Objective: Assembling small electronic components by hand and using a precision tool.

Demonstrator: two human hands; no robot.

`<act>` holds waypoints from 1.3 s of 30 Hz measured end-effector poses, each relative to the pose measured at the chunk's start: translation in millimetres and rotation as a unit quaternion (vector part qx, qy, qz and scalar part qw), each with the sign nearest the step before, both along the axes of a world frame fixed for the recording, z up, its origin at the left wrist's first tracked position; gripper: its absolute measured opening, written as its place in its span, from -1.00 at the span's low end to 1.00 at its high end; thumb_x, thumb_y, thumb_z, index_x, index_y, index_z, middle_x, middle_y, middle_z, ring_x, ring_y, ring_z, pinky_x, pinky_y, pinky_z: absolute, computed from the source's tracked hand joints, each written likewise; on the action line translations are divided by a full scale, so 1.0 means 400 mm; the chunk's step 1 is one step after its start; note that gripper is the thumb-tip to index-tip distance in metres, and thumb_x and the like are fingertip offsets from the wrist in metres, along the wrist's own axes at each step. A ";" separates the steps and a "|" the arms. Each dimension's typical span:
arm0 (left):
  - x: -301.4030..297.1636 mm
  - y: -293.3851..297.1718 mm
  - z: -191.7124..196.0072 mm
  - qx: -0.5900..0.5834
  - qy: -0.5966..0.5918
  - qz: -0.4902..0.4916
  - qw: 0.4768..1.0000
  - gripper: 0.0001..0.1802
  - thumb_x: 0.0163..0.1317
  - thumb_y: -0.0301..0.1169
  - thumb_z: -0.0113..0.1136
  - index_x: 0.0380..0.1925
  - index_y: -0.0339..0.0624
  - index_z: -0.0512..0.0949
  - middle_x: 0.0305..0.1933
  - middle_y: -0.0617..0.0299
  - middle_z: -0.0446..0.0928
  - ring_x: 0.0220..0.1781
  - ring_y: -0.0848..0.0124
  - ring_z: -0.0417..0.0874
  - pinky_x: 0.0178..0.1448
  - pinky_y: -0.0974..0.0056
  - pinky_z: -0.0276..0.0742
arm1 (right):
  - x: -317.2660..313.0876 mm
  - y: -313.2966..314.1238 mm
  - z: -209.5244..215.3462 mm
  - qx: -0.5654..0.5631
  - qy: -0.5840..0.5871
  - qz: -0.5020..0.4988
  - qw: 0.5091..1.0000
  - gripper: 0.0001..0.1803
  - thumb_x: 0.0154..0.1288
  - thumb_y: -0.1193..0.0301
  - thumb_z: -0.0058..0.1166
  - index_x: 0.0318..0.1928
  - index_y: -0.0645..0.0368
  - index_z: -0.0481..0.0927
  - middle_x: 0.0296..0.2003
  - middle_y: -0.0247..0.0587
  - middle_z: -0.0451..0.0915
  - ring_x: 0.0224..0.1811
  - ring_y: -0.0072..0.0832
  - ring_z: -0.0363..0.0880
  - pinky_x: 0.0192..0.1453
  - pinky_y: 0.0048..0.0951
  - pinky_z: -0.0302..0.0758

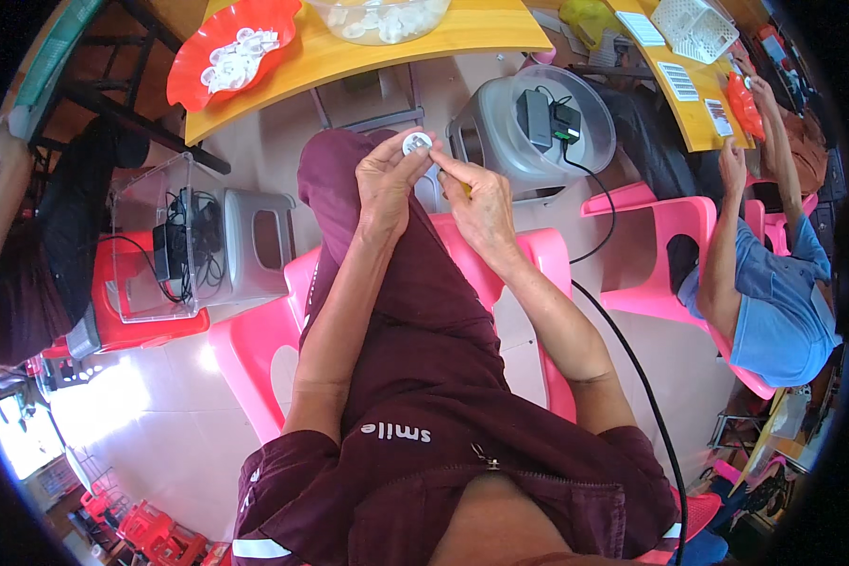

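Note:
Between the thumb and fingers of my left hand [384, 189] is a small round white plastic part [416, 142] with a greyish piece at its centre. My right hand [482, 206] is closed just to the right of it, the fingertips close to the part's edge. A bit of something yellow [466, 190] shows inside the right hand's grip; the fingers hide the rest, so its kind is unclear. Both hands are held above my knees, in front of the table's near edge.
On the yellow table [368, 83] stand a red scalloped dish [191, 71] and a clear bowl [387, 28], both holding white parts. A clear tub [599, 132] with black power adapters rests on a grey stool [481, 123]; its black cable [632, 349] runs past my right side. A co-worker [764, 292] sits at right.

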State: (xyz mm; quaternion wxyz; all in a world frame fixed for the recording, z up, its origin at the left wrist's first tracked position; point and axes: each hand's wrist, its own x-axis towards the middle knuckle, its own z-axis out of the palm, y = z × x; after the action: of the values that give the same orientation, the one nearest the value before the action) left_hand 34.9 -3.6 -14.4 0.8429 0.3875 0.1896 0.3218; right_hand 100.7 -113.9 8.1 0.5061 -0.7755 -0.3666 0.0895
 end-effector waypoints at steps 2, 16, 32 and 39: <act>0.000 0.001 -0.001 -0.002 0.002 -0.004 1.000 -0.70 0.19 -0.63 0.09 -0.05 -0.39 0.47 -0.06 -0.08 0.55 -0.02 0.21 0.61 0.07 0.25 0.59 | 0.000 0.001 -0.001 0.008 -0.003 0.000 1.000 -0.70 0.18 0.46 0.04 -0.07 -0.09 0.64 -0.46 0.06 0.56 -0.43 -0.04 0.56 -0.35 -0.14 0.43; -0.002 0.004 0.002 -0.021 -0.005 -0.009 1.000 -0.72 0.17 -0.64 0.11 -0.08 -0.42 0.47 -0.10 -0.07 0.56 -0.04 0.21 0.62 0.08 0.24 0.59 | 0.000 0.001 0.000 0.005 -0.024 0.000 1.000 -0.73 0.19 0.45 0.06 -0.10 -0.10 0.65 -0.51 0.03 0.54 -0.47 -0.07 0.55 -0.38 -0.15 0.43; 0.000 0.002 -0.003 -0.005 0.010 -0.011 1.000 -0.71 0.18 -0.64 0.08 -0.06 -0.42 0.46 -0.10 -0.07 0.56 -0.03 0.21 0.62 0.08 0.24 0.59 | -0.012 -0.002 0.011 -0.034 -0.065 -0.008 0.997 -0.72 0.19 0.46 0.03 -0.10 -0.07 0.65 -0.50 0.07 0.53 -0.47 -0.02 0.54 -0.39 -0.10 0.44; 0.006 -0.012 -0.010 0.013 0.021 0.019 1.000 -0.75 0.13 -0.67 0.12 -0.14 -0.43 0.51 -0.17 -0.03 0.58 -0.12 0.26 0.65 0.00 0.26 0.62 | -0.022 0.004 0.018 -0.055 -0.102 -0.025 0.993 -0.74 0.19 0.46 0.04 -0.11 -0.06 0.65 -0.48 0.08 0.55 -0.45 0.00 0.56 -0.37 -0.08 0.45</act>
State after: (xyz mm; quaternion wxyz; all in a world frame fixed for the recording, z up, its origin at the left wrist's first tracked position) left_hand 37.4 -8.6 -18.6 0.8271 0.4017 0.2105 0.3321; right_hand 91.9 -112.2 15.4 0.4246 -0.8163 -0.3912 0.0170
